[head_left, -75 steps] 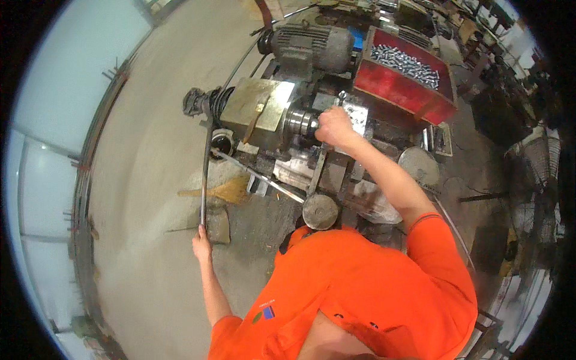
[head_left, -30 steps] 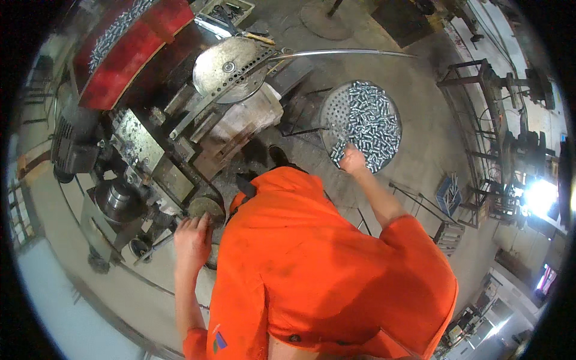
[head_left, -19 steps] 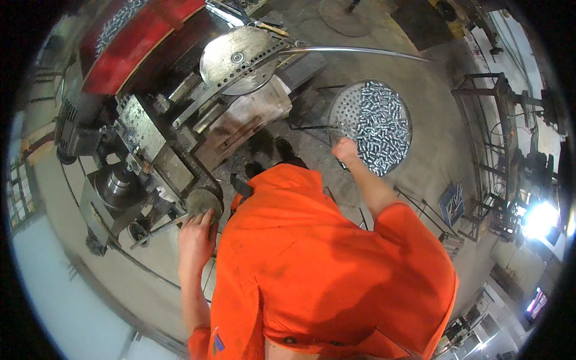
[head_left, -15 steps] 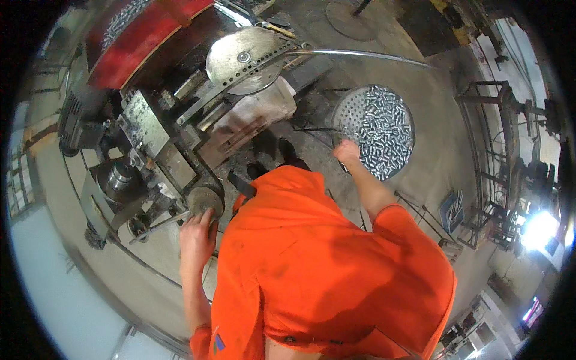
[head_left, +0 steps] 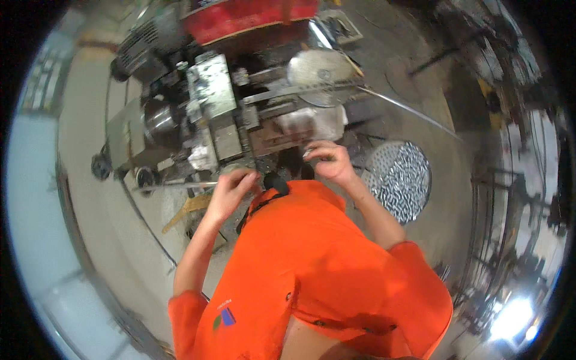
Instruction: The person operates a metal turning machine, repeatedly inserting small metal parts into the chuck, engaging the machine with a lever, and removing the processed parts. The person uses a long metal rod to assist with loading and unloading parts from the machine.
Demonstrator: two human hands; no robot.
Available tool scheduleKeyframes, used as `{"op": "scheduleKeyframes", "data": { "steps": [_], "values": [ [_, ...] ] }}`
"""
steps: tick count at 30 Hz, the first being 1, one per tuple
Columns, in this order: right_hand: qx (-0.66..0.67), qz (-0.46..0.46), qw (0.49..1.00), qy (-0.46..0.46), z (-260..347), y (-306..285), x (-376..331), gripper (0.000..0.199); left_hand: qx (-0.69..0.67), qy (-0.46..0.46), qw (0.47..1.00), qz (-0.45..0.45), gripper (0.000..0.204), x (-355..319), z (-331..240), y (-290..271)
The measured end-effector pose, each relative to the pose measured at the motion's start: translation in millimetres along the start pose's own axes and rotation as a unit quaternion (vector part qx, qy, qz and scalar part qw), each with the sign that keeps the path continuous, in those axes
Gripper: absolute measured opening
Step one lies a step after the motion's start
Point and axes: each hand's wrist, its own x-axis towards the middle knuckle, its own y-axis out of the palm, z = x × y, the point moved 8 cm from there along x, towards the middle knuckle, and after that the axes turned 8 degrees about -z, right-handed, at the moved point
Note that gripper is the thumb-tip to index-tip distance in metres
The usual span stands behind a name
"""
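Both hands are raised in front of the metalworking machine (head_left: 222,120), which fills the frame from ten to twelve o'clock. The left hand (head_left: 231,192) rests with curled fingers against the machine's lower edge; whether it grips anything cannot be told through the blur. The right hand (head_left: 329,162) hovers just below the grey block (head_left: 312,123), fingertips pinched together, though any small piece between them is not discernible. At three o'clock lies a round basket (head_left: 399,180) of small shiny metal parts.
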Motion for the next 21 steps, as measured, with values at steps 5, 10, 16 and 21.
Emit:
{"op": "scheduleKeyframes", "data": {
  "steps": [5, 10, 16, 21],
  "values": [
    [-0.01, 0.1, 0.97, -0.222, 123.0, 71.3, 31.1, 0.033, -0.366, -0.046, 0.929, 0.037, 0.037, 12.0, 5.2, 12.5],
    [-0.035, 0.112, 0.96, -0.256, 137.9, 100.3, 30.7, 0.027, -0.311, 0.046, 0.948, -0.038, 0.028, -4.5, 1.0, -13.4],
    [-0.114, 0.235, 0.906, -0.332, 150.1, 148.0, 27.5, 0.021, -0.034, 0.054, 0.986, -0.157, 0.024, -18.0, 12.0, -53.7],
    [-0.188, 0.318, 0.841, -0.396, 165.5, 194.2, 45.1, 0.022, -0.003, 0.125, 0.975, -0.186, 0.025, -45.9, 19.5, -97.7]
  ]
}}
